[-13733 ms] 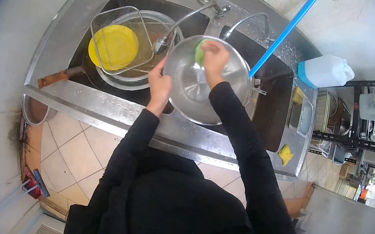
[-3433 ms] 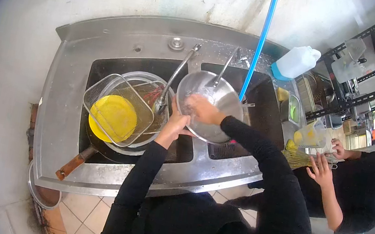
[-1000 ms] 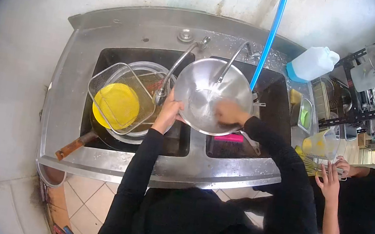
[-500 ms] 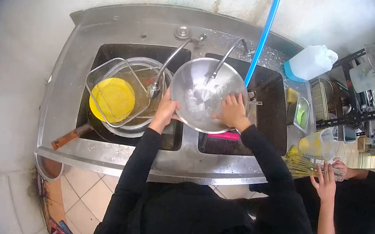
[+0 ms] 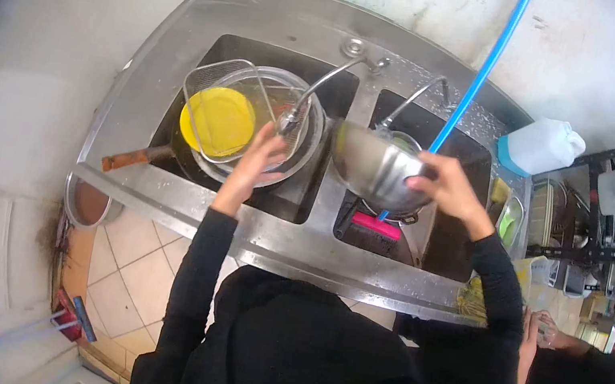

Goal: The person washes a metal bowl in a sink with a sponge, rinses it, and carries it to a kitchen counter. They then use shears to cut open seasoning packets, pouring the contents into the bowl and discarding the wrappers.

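Observation:
A metal bowl [image 5: 376, 172] hangs tilted over the right basin, its outer side partly blurred. My right hand [image 5: 442, 188] grips its right rim, thumb and fingers closed on the edge. My left hand [image 5: 257, 159] is off the bowl, fingers apart, near the right side of the left basin. Beneath and beside that hand are a wire basket [image 5: 206, 144], a yellow round item [image 5: 219, 122] and a large metal bowl [image 5: 314, 143]. Below the tilted bowl, a pink item [image 5: 377, 225] and part of a pan [image 5: 410, 217] show in the right basin.
Two faucets [image 5: 327, 77] [image 5: 419, 95] rise behind the basins. A blue hose [image 5: 484, 67] crosses the right side. A jug [image 5: 546, 149] stands at the back right. A wooden handle [image 5: 136, 158] juts over the left front edge. Another person's hand [image 5: 545, 329] is at the right.
The bowl has tipped from facing up to its side. My left hand has let go of its rim and moved left. My right hand has moved from inside the bowl to its right rim.

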### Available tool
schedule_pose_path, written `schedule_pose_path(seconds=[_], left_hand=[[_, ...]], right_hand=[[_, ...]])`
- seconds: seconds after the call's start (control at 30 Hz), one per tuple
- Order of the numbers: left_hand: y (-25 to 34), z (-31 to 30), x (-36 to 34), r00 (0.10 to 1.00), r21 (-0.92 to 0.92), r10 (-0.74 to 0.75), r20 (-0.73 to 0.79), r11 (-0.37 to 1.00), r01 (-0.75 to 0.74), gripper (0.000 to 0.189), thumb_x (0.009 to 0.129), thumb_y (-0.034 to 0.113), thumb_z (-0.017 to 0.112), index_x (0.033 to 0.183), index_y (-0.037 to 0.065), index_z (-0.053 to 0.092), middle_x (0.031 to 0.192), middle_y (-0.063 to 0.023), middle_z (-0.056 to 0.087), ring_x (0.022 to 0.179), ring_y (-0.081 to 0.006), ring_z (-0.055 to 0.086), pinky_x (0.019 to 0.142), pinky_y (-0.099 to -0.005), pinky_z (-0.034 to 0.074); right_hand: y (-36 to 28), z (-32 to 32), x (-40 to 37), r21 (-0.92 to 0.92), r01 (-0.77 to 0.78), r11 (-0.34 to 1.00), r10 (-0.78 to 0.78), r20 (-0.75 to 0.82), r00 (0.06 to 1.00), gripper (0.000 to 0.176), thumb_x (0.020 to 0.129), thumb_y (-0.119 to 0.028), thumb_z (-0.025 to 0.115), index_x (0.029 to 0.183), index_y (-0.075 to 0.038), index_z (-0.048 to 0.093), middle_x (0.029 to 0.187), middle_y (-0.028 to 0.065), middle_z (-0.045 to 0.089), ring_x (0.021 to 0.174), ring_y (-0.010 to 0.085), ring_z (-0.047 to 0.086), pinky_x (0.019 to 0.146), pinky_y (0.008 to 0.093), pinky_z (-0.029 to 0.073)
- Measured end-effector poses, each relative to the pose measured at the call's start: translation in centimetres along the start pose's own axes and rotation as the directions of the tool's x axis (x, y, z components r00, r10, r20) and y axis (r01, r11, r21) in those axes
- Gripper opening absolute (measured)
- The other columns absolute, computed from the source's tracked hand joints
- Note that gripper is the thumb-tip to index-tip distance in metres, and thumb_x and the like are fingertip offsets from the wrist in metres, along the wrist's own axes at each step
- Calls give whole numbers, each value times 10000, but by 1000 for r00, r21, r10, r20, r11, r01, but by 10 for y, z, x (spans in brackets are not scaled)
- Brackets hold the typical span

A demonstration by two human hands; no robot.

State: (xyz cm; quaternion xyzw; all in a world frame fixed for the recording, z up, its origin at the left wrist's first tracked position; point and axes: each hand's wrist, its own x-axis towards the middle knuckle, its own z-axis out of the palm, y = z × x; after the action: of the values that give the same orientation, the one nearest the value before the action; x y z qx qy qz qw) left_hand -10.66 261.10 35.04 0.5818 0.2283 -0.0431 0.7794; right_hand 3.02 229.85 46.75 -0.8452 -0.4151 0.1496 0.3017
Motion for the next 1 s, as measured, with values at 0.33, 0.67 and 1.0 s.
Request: schedule_pose_path(seconds=[0.33, 0.67, 1.0], left_hand=[[-83, -99, -199, 884, -190, -83, -461, 982, -7, 552, 889, 461, 451, 1370, 199, 382, 1293, -64, 498, 1121, -194, 488, 932, -348, 358], [41, -51, -177, 999, -112, -4, -32, 994, 1, 641, 863, 542, 473, 1295, 69, 446, 923, -96, 641, 625, -121, 595, 492, -172, 352], [77, -269, -120, 745, 24, 159, -648, 982, -188, 151, 740, 115, 575, 854, 36, 514, 718, -35, 535, 511, -98, 482, 393, -197, 390]], right_hand=[[44, -43, -31, 868, -77, 491, 363, -124, 923, 273, 846, -103, 574, 1099, 0, 582, 943, 45, 635, 848, 122, 573, 781, 254, 436], [-117, 77, 31, -274, 624, 732, -624, 101, 775, 176, 687, -159, 670, 849, -105, 625, 725, -5, 608, 783, 160, 583, 785, 337, 426], [-139, 179, 135, -224, 579, 784, -579, -601, 551, 75, 737, -133, 668, 807, -114, 650, 810, 36, 589, 841, 202, 556, 772, 370, 407]])
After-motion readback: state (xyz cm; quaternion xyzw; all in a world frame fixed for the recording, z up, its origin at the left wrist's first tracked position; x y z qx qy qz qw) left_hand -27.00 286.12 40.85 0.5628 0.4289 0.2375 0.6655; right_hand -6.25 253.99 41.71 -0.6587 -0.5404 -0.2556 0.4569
